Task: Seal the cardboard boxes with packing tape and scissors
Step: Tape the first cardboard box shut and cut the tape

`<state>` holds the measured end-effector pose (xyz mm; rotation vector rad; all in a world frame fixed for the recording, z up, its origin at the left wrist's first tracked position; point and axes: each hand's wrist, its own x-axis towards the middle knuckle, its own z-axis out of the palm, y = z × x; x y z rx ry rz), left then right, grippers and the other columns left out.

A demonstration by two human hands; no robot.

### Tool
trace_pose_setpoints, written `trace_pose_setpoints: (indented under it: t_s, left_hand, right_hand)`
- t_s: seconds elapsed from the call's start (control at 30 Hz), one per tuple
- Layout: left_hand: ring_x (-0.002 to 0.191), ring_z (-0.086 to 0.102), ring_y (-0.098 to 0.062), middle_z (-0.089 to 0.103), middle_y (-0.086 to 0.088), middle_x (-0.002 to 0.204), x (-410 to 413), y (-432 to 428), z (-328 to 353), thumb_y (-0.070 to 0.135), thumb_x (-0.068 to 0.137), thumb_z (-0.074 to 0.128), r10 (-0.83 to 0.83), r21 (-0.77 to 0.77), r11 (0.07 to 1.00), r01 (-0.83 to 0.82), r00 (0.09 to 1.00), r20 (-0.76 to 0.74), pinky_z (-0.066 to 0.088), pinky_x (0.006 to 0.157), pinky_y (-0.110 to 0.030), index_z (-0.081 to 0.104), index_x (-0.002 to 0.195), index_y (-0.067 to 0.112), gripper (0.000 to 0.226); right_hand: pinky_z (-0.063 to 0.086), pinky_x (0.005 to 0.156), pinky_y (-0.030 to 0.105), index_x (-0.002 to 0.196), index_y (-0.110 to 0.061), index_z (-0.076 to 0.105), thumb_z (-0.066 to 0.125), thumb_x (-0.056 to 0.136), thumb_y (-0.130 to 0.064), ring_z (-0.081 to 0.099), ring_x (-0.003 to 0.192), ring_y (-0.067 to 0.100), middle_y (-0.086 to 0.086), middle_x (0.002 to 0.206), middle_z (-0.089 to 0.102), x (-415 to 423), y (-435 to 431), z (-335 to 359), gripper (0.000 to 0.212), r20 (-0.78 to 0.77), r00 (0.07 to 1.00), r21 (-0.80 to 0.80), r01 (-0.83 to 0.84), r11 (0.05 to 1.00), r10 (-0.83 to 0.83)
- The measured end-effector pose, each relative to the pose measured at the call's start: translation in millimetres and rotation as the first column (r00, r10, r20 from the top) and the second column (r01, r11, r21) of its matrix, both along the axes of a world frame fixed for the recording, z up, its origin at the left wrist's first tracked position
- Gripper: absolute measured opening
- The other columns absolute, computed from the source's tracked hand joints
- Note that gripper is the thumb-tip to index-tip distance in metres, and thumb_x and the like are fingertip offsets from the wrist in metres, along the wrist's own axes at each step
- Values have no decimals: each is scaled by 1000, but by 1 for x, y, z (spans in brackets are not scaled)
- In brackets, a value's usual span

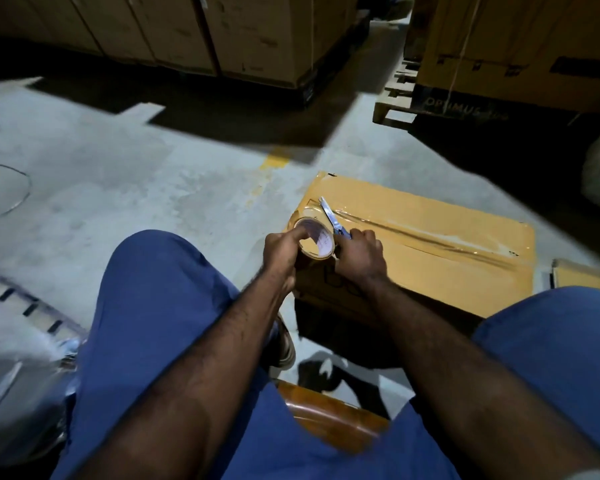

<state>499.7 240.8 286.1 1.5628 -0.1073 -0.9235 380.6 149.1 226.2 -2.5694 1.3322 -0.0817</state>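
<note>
A closed brown cardboard box (440,258) lies on the floor in front of my knees, with a shiny strip of clear tape along its top seam. My left hand (281,252) grips a roll of packing tape (314,239) at the box's near left corner, with one finger over the core. My right hand (359,252) holds scissors (331,216) by the handles right beside the roll. Their blades point up and away over the taped corner.
I sit on a wooden seat (326,417) with blue-trousered knees either side. Stacked cartons (222,32) stand at the back, and a wooden pallet (395,98) with a big box is at the back right. Another carton's edge (582,275) shows right of the box. Concrete floor (118,188) spreads left.
</note>
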Motion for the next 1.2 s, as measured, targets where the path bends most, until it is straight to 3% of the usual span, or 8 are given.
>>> trace_pose_setpoints:
  t_s: [0.13, 0.27, 0.37, 0.6, 0.73, 1.0, 1.13, 1.2]
  left_hand:
    - [57, 61, -26, 61, -10, 69, -4, 0, 2, 4, 80, 67, 46, 3, 999, -46, 997, -59, 49, 52, -30, 67, 81, 1, 3]
    - [61, 63, -30, 60, -12, 74, -28, -12, 5, 7, 73, 73, 36, -28, 999, -38, 996, -83, 52, 52, -35, 69, 91, -1, 20]
    - [71, 63, -32, 59, -12, 82, -61, -36, 8, 18, 83, 74, -11, -60, 998, 4, 993, -116, 56, 57, -45, 68, 94, 3, 20]
    - [67, 66, -27, 67, -13, 84, -196, -115, 31, 25, 96, 68, -335, -273, 924, 267, 910, -245, 55, 56, -33, 71, 100, 1, 24]
    - [81, 71, -33, 74, -19, 98, -284, -155, 36, 34, 100, 62, -519, -341, 840, 422, 807, -280, 60, 67, -43, 71, 111, 0, 37]
    - [108, 69, -42, 71, -19, 116, -430, -189, -9, 34, 103, 55, -680, -315, 730, 607, 595, -429, 57, 90, -57, 65, 102, 20, 17]
    - [94, 70, -30, 67, -16, 127, -473, -186, -72, 36, 104, 54, -773, -58, 572, 818, 514, -372, 50, 39, -22, 52, 140, 13, 43]
    - [97, 67, -24, 55, -14, 144, -485, -183, -122, 43, 98, 60, -812, 70, 468, 881, 460, -360, 49, 45, -27, 28, 156, 16, 72]
  right_hand:
    - [52, 90, 42, 129, -33, 66, 63, 81, -47, 53, 116, 35, 7, 118, 64, -7, -5, 14, 50, 167, 975, 204, 111, 973, -147]
    - [63, 76, 45, 108, -35, 73, 61, 72, -52, 68, 94, 21, -4, 104, 70, -45, -7, 32, 42, 546, 746, 373, 192, 908, -382]
    - [56, 75, 21, 113, -37, 69, 65, 84, -37, 58, 100, 19, 4, 110, 58, -69, -3, 63, 29, 625, 696, 302, 202, 932, -354]
    - [45, 90, 38, 136, -29, 60, 50, 100, -40, 59, 111, 26, 5, 119, 68, -171, -40, 95, 40, 581, 715, 114, 403, 908, -390]
    - [58, 82, 35, 125, -23, 67, 73, 88, -19, 65, 102, 16, 1, 111, 67, -271, -81, 125, 38, 672, 448, 278, 584, 762, -589]
    - [61, 74, 56, 122, -18, 68, 56, 105, -25, 67, 85, 34, 16, 107, 71, -430, -95, 120, 22, 319, 453, 696, 485, 530, -833]
    - [58, 77, 58, 126, -16, 67, 51, 107, -20, 70, 85, 35, 18, 106, 74, -477, -80, 34, 25, 307, 343, 763, 469, 445, -888]
    - [57, 77, 58, 120, -16, 69, 52, 106, -17, 70, 81, 32, 17, 103, 74, -492, -68, -23, 22, 306, 272, 785, 470, 403, -912]
